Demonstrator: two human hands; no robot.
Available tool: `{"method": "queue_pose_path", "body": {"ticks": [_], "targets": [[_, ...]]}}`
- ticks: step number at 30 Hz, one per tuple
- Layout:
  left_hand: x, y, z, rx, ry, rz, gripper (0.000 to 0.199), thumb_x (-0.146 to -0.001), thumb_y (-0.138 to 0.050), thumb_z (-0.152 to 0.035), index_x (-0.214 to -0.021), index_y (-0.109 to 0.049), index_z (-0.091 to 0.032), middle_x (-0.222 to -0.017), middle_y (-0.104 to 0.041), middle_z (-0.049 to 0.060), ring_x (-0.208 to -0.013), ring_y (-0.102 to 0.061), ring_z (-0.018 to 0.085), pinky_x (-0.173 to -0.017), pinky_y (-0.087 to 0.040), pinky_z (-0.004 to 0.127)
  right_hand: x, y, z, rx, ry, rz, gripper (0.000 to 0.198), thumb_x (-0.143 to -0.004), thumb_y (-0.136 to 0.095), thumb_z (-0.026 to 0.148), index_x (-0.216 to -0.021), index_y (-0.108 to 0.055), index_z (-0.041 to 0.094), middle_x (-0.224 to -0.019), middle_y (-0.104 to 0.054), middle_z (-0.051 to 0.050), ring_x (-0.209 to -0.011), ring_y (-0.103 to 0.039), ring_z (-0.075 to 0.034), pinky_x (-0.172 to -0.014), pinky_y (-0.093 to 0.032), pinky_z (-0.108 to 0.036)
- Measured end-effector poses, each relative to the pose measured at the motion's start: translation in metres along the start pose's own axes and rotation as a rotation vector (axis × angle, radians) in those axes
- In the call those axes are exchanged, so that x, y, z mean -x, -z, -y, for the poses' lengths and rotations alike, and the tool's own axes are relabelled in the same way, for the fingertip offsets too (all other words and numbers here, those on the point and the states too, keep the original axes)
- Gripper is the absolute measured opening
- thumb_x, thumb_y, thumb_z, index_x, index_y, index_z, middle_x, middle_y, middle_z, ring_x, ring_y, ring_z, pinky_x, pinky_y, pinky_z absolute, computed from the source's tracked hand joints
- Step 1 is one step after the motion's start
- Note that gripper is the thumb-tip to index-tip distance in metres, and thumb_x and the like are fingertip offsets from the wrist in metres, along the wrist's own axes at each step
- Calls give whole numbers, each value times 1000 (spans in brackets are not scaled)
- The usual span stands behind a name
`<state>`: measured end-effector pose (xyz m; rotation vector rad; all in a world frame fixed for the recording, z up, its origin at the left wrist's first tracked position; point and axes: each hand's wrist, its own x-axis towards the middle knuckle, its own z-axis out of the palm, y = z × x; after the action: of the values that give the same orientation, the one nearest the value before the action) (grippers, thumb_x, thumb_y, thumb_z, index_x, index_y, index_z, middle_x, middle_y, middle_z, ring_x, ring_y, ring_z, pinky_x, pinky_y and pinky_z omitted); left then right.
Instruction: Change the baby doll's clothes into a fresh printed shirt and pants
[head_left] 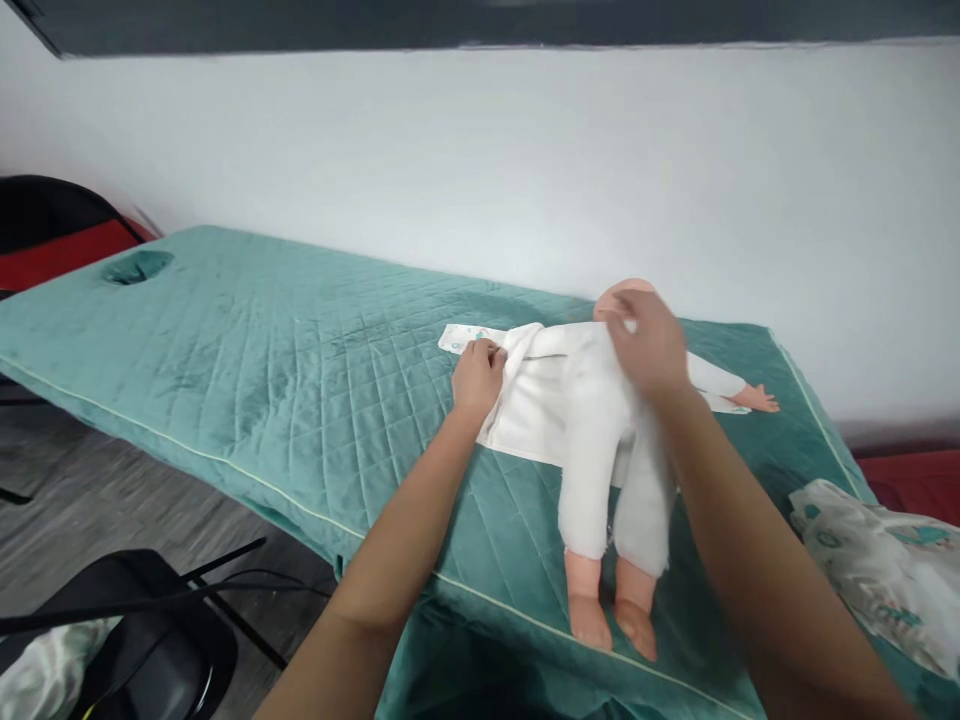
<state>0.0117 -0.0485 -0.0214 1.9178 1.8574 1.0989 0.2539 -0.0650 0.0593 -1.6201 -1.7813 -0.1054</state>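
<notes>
A baby doll (589, 450) in white clothes lies on its back, its feet toward me. Beneath it a white baby garment (529, 410) is spread open, with a printed sleeve end (456, 340) sticking out to the left. My left hand (478, 380) has its fingers curled on the garment's left part, beside a bunched fold. Over the doll's upper body is my right hand (651, 345), smeared by motion. It covers the chest and part of the doll's head (628, 288). Whether it holds anything is unclear. One doll arm (724, 382) stretches out to the right.
The doll rests on a padded bed with a green quilted cover (300, 400), against a white wall (375, 150). A printed white cloth bundle (892, 575) lies at the right edge. A black chair (142, 640) with cables stands at lower left.
</notes>
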Motion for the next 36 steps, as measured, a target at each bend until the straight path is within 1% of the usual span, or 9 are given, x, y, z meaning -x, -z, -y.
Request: {"method": "queue_pose_path", "body": {"ticks": [3, 4, 7, 10, 13, 18, 23, 31, 36], "targets": [[7, 0, 0, -149, -56, 76, 20, -95, -55, -36, -100, -65, -20, -106, -68, 11, -102, -61, 26, -84, -44, 34, 29, 12, -41, -42, -303, -249, 41, -88, -43, 27, -122, -60, 13, -114, -67, -15, -105, -61, -28, -97, -46, -44], [9, 0, -2, -180, -84, 109, 19, -95, -55, -35, -98, -65, -20, -103, -68, 11, -103, -61, 26, -85, -44, 34, 39, 12, -52, -68, -428, -271, 44, -86, -43, 28, -124, -59, 11, -108, -68, -15, -99, -62, -27, -94, -48, -44], [11, 0, -6, -152, -76, 165, 16, -94, -56, -33, -90, -64, -21, -94, -68, 9, -97, -62, 25, -83, -44, 34, 59, 11, -69, -87, -640, -156, 50, -85, -47, 31, -128, -56, 8, -98, -70, -16, -91, -65, -30, -88, -50, -45], [12, -1, -11, -57, -70, 153, 16, -94, -54, -30, -84, -60, -21, -95, -67, 7, -93, -61, 21, -82, -44, 32, 63, 13, -69, -6, -684, -75, 52, -90, -46, 39, -132, -55, 10, -99, -72, -22, -98, -66, -36, -89, -49, -49], [11, -3, -21, 10, -97, 145, 15, -97, -49, -29, -90, -58, -20, -98, -67, 6, -92, -60, 18, -83, -44, 30, 61, 16, -65, 9, -736, -29, 55, -92, -45, 47, -135, -54, 12, -100, -73, -21, -102, -67, -39, -91, -49, -52], [-2, -11, -52, 280, 9, 193, 13, -95, -50, -27, -88, -59, -20, -87, -67, 1, -82, -60, 16, -78, -44, 28, 65, 12, -65, -196, -746, -67, 59, -91, -48, 50, -140, -53, 18, -105, -74, -16, -100, -69, -32, -95, -50, -49], [-24, -18, -81, 290, -4, 212, 19, -93, -49, -26, -81, -63, -20, -84, -69, 2, -82, -61, 18, -77, -44, 29, 68, 6, -59, -345, -706, -98, 66, -91, -48, 56, -146, -51, 19, -125, -69, -17, -113, -66, -30, -105, -45, -48], [-39, -15, -103, 234, -162, 180, 23, -96, -48, -25, -92, -69, -19, -97, -75, 6, -91, -65, 21, -85, -47, 31, 75, 0, -29, -474, -514, 7, 74, -91, -50, 60, -152, -42, 18, -125, -69, -19, -114, -65, -33, -103, -46, -49], [-43, -10, -115, 186, -259, 230, 24, -96, -49, -21, -99, -72, -18, -111, -75, 8, -104, -65, 22, -95, -46, 32, 73, -14, -36, -689, -502, 100, 78, -91, -52, 59, -155, -35, 19, -136, -62, -21, -119, -63, -30, -102, -50, -43]]}}
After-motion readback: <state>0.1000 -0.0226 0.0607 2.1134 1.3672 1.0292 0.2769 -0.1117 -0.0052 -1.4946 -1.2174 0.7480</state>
